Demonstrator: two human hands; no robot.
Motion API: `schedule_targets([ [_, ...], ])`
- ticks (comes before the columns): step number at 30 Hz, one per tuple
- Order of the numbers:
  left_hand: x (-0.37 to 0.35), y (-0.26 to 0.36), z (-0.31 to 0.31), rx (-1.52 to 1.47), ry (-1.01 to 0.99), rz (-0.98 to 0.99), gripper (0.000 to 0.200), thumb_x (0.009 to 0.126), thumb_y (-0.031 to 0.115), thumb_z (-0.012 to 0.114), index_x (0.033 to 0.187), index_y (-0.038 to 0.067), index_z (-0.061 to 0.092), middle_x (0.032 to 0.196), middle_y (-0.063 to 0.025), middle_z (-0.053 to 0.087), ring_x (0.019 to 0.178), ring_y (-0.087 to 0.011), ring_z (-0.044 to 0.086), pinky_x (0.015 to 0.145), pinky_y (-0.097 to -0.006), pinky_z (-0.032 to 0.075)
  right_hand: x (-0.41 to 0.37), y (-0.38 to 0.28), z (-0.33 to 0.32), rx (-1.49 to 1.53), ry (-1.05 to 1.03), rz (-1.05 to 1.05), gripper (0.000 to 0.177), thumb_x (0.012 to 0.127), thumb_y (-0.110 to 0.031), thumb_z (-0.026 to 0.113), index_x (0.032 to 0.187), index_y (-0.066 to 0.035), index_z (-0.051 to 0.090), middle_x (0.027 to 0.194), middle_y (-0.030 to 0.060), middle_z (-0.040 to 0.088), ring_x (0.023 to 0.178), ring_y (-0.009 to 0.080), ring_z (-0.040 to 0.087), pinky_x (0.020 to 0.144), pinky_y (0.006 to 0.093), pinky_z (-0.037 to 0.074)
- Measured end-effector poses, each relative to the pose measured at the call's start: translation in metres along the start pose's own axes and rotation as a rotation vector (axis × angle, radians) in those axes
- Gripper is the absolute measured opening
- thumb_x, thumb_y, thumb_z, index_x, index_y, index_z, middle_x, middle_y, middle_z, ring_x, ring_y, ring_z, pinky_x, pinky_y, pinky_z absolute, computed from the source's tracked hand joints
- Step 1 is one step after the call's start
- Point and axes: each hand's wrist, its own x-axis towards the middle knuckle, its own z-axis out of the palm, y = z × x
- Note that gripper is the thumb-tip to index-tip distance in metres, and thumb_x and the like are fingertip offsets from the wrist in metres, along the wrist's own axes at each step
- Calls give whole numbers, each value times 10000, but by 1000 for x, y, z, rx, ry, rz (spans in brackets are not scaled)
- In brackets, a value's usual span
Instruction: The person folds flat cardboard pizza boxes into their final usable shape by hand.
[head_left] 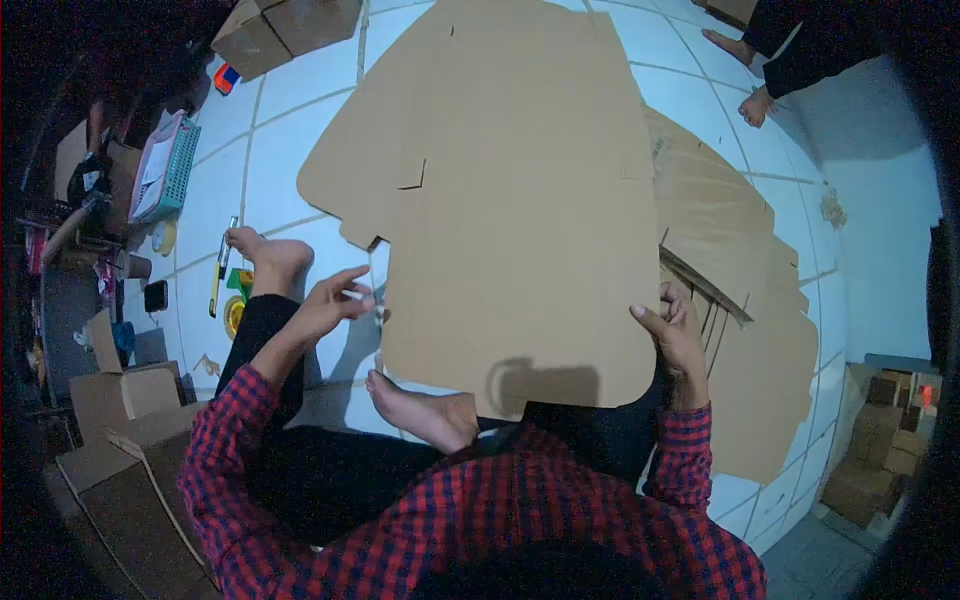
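Cardboard sheet (510, 230), long axis running away from the person (480, 500), round-cornered end nearest
Right hand (680, 338): grasping the sheet's right edge, thumb on top; left hand (324, 308): open, fingers slightly curled, just beside the left edge; sheet between them; rightward, second cardboard piece (775, 360) on tiled floor (300, 125); farther, cardboard boxes (285, 32)

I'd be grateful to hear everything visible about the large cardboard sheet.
The large cardboard sheet is plain brown and flat, with rounded near corners, a stepped left edge and an L-shaped cut. It overlaps another cardboard piece on its right. The right hand holds its right edge; the left hand is open beside it.
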Motion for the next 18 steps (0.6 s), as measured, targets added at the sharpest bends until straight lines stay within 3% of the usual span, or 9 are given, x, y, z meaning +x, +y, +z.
schedule_targets([
  [2,16,-11,17,27,28,-26,615,783,154,678,1331,45,422,1066,-84,553,854,-131,561,712,-268,468,-12,5,-2,-148,-19,-56,276,772,1,661,1005,27,514,887,117,655,778,142,633,721,281,519],
  [4,33,-25,36,373,216,41,638,756,146,683,1321,12,420,1076,-100,559,890,-150,567,737,-270,470,-21,8,4,-108,9,-92,284,752,-3,687,976,14,513,882,112,651,788,137,628,725,285,514],
  [6,38,-28,48,409,238,30,673,722,143,692,1310,-27,413,1105,-132,563,940,-187,576,774,-286,470,-28,8,5,-100,18,-118,282,742,4,694,963,10,518,897,115,649,802,137,625,736,288,511],
  [8,45,-29,57,139,-22,-29,667,712,139,695,1288,-56,419,1079,-146,573,923,-207,585,754,-298,480,-32,13,3,-68,29,-107,293,722,2,715,948,8,529,906,117,648,799,144,626,737,285,509],
  [9,51,-48,60,136,101,14,646,708,122,693,1265,-71,430,958,-120,592,789,-187,588,681,-290,485,-32,15,2,-80,27,-116,309,710,-6,730,948,10,534,901,116,648,796,146,626,735,285,509],
  [12,45,-44,66,22,295,-100,620,713,122,698,1244,-71,442,869,-102,593,675,-164,566,603,-281,472,-35,11,2,-122,45,-122,348,683,-15,757,954,12,540,896,113,646,790,152,626,732,288,511],
  [13,42,-31,65,-56,269,-220,533,723,112,690,1179,-64,477,821,-91,597,650,-152,558,577,-280,457,-35,10,3,-154,58,-124,371,669,-16,770,960,13,542,897,111,645,786,155,627,729,292,513],
  [17,38,-35,52,-167,266,-175,318,752,97,671,999,-22,511,786,-62,592,675,-141,573,574,-257,451,-34,15,-1,-259,146,-175,301,702,-89,764,906,18,570,811,102,648,739,131,618,670,285,504],
  [18,34,-31,47,-161,257,-175,318,752,97,671,999,-22,511,786,-62,592,675,-141,573,574,-257,451,-34,14,-7,-455,179,-160,260,735,-135,738,877,17,583,770,110,647,696,155,618,632,304,488],
])
